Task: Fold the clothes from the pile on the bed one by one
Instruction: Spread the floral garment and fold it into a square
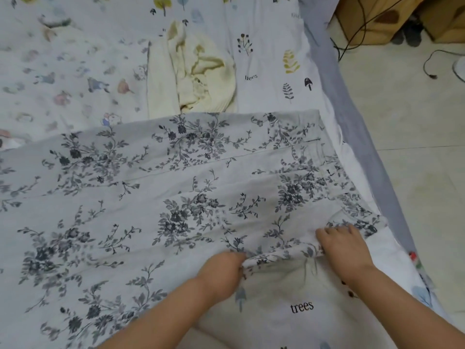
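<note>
A large white garment with a grey-blue flower print (176,197) lies spread flat across the bed, reaching from the left edge of view to the bed's right side. My left hand (224,270) grips its near hem, fingers curled under the edge. My right hand (344,245) holds the same hem further right, fingers over the cloth, which bunches between the two hands. A crumpled cream-yellow garment (201,71) lies behind the floral one, near the middle of the bed.
The bed sheet (271,59) is white with tree and leaf prints. Its grey-edged right side (357,137) drops to a tiled floor (407,122). Cables (352,34) and cardboard boxes (377,18) sit at the top right. A pale cartoon-print cloth (63,71) covers the far left.
</note>
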The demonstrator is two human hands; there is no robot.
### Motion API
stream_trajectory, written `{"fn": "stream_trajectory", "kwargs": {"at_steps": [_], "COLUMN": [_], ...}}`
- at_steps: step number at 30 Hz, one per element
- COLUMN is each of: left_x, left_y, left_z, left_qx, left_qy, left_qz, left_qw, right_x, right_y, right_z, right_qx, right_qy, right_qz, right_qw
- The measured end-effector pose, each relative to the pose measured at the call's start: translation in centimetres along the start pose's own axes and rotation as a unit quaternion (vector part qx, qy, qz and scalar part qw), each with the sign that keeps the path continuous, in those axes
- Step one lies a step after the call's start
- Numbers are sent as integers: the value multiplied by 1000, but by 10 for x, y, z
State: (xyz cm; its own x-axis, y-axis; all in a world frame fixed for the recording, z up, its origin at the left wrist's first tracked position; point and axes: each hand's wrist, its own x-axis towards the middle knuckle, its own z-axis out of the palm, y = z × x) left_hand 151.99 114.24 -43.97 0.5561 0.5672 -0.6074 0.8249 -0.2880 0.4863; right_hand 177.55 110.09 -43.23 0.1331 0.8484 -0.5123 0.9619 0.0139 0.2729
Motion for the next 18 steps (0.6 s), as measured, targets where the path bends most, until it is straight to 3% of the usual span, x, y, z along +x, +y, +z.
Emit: {"fn": "stream_trajectory", "kwargs": {"at_steps": [5, 9, 14, 18], "left_x": [-2, 2, 14, 42], "left_y": [-12, -28, -48, -72], "left_z": [-65, -122, -183, -224], "left_qx": [-69, -71, -181, -164], "left_qy": [21, 83, 130, 204], "left_qz": [22, 22, 2, -18], "left_qw": [997, 994, 975, 965], "right_x": [17, 37, 76, 121], "right_y": [14, 31, 44, 50], "right_z": [-44, -82, -133, -168], "right_qx": [6, 41, 111, 121], "right_qy": [27, 51, 109, 178], "right_qz": [61, 111, 118, 109], "right_qw": [998, 992, 981, 970]}}
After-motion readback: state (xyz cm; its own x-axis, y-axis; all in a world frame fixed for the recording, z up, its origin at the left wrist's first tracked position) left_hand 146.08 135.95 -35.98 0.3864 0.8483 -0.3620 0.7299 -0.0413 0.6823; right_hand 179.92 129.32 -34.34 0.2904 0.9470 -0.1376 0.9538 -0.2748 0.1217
